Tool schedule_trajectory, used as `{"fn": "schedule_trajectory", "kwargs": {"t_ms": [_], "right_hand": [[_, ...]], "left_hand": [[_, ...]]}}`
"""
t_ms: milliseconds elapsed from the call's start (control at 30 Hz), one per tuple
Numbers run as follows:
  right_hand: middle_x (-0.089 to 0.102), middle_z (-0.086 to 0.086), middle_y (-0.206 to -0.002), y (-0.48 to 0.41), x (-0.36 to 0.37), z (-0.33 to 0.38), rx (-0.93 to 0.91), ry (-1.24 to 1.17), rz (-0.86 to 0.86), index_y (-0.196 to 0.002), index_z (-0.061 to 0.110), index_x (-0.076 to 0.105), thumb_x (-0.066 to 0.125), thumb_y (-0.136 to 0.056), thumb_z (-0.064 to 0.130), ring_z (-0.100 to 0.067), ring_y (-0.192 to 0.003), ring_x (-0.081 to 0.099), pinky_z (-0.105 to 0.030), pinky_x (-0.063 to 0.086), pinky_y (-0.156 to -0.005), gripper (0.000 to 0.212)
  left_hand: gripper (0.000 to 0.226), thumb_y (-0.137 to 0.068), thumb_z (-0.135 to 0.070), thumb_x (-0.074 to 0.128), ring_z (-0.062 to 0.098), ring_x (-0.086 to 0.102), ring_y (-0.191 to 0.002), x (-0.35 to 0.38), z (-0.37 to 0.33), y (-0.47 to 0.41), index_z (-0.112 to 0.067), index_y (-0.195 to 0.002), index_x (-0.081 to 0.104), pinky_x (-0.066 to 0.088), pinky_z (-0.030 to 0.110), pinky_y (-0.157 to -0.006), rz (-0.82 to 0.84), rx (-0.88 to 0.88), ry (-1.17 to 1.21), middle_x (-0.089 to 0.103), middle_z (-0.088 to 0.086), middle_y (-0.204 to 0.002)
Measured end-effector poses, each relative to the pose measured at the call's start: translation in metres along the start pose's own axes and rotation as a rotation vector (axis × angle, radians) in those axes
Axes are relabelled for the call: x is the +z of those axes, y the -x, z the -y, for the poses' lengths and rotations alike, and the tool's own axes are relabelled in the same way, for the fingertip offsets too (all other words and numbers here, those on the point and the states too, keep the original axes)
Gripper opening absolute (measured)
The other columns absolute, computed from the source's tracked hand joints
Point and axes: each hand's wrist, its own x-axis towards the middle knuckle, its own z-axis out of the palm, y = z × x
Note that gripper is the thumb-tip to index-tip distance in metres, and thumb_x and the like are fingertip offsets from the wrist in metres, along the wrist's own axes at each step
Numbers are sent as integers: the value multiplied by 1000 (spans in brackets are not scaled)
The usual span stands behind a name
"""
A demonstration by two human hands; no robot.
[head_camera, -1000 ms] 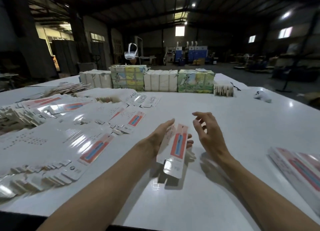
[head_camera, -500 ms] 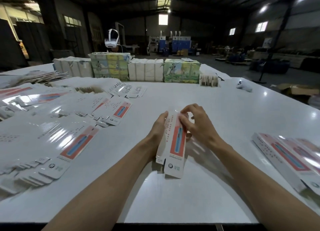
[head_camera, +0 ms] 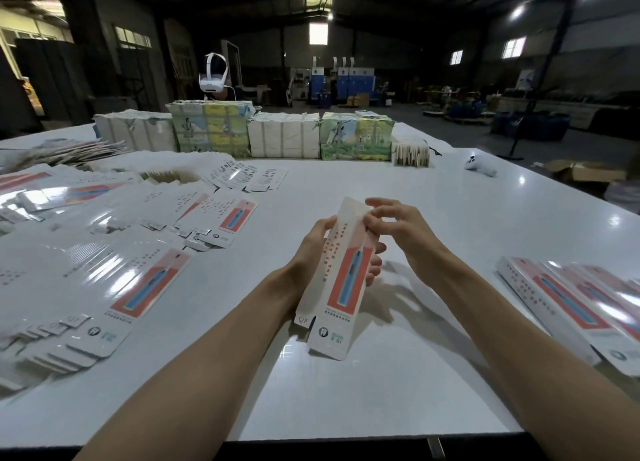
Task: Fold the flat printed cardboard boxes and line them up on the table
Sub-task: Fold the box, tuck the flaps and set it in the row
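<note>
A long white box with a red and blue print (head_camera: 341, 280) stands tilted above the white table (head_camera: 433, 225), its lower flaps open near the surface. My left hand (head_camera: 313, 249) grips its left side, with the fingers curled round behind it. My right hand (head_camera: 394, 223) pinches the top right edge near the upper flap. Fanned stacks of flat printed boxes (head_camera: 138, 280) cover the table's left half. Several folded boxes (head_camera: 575, 305) lie side by side at the right edge.
Wrapped bundles of packaging (head_camera: 242, 133) line the table's far edge, with a white headset (head_camera: 213, 74) behind them. A white controller (head_camera: 479, 164) lies at the far right. A small pack of cards (head_camera: 410, 152) stands beside the bundles.
My right hand came in from open air and took hold of the box's top edge. The box has risen more upright between both hands.
</note>
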Motion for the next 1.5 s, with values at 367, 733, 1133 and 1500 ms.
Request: {"fn": "schedule_trajectory", "kwargs": {"t_ms": [367, 733, 1133, 1500], "right_hand": [[68, -9, -104, 4, 21, -2, 93, -424, -17, -125, -8, 64, 66, -100, 15, -19, -93, 65, -31, 51, -87, 34], [79, -5, -93, 12, 38, -8, 30, -225, -37, -136, 28, 51, 66, -102, 38, -20, -89, 76, -44, 61, -88, 39], [78, 11, -103, 12, 34, -6, -19, -161, -84, -142, 38, 53, 64, -101, 44, -14, -99, 77, -30, 64, -73, 43], [79, -1, -103, 7, 21, -13, 14, -170, -41, -129, 28, 66, 67, -102, 32, -21, -98, 78, -32, 64, -78, 27]], "left_hand": [[57, -99, -65, 49, 12, 53, -53, 13, 3, -11, -10, -85, 55, 53, 22, -54, 104, -113, 379, 50, 4, -67], [56, -109, -58, 35, 27, 78, -75, 5, 8, -6, -19, -104, 76, 64, 36, -66, -289, 208, 150, 78, 11, -89], [38, -105, -65, 39, 38, 76, -103, 16, 11, -13, -50, -136, 56, 64, 53, -79, -327, 371, 11, 71, 14, -125], [111, -71, -27, 89, 30, 74, -88, 17, 12, -12, -46, -154, 18, 62, 37, -72, -250, 267, -202, 63, 19, -121]]}}
